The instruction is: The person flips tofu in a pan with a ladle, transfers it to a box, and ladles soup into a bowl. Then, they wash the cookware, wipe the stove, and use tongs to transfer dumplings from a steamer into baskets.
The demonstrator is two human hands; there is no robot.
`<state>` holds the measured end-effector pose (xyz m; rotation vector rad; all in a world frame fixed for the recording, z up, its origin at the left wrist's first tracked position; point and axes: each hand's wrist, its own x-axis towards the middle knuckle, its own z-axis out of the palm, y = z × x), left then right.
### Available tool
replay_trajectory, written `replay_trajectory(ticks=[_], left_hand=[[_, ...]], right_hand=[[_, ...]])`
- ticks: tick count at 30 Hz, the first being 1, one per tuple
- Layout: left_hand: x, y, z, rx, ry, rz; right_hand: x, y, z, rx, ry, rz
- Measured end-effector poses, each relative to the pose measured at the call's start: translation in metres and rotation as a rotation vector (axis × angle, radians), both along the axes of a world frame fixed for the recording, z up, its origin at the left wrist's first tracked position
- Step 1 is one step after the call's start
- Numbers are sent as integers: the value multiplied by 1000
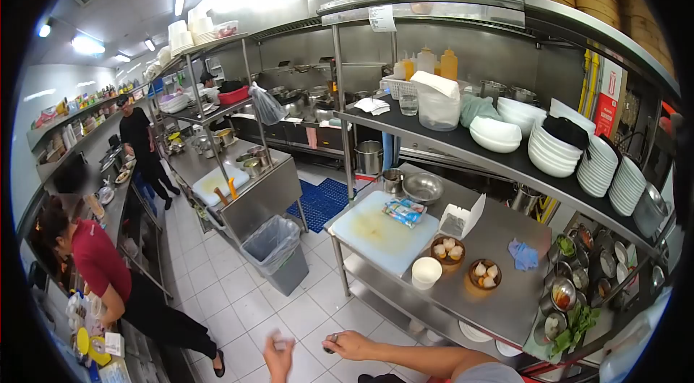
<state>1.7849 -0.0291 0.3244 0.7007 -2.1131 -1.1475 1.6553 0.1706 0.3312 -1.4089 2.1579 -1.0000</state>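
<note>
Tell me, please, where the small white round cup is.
Head view, centre: the white cup stands on the steel table, between the white cutting board and a round bamboo steamer.

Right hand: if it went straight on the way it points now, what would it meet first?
Probably the blurred left hand: the right hand, holding a small dark object, points leftward at it. Depth between them is unclear.

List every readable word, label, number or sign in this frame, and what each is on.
None can be read with confidence.
Paper slip hanging from the top shelf: print too small.
Red sign at the far right: white marks, blurred.
Packet on the cutting board: printing blurred.
Yellow packaging at bottom left: too blurred.
</note>
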Motion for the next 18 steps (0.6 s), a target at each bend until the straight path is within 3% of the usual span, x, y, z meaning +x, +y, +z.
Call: replay_trajectory(ticks=[1, 3, 7, 9, 10, 14, 18], left_hand=[[-44, -19, 25, -112, 31, -25], [-130, -24, 137, 129, 216, -245], [-268, -9, 317, 203, 461, -698], [-332, 2, 367, 439, 529, -992], [-367, 11, 387, 459, 572, -1067], [-505, 49, 458, 488, 710, -1090], [-620, 75, 534, 525, 742, -1166]], right_hand=[[-15, 9, 5, 17, 17, -22], [-41, 32, 19, 61, 51, -63], [-67, 71, -10, 132, 72, -217], [-70, 89, -57, 206, 10, -401], [-65, 101, -56, 168, -17, -499], [-30, 140, -93, 218, -131, -963], [-13, 143, -65, 361, -82, -1346]])
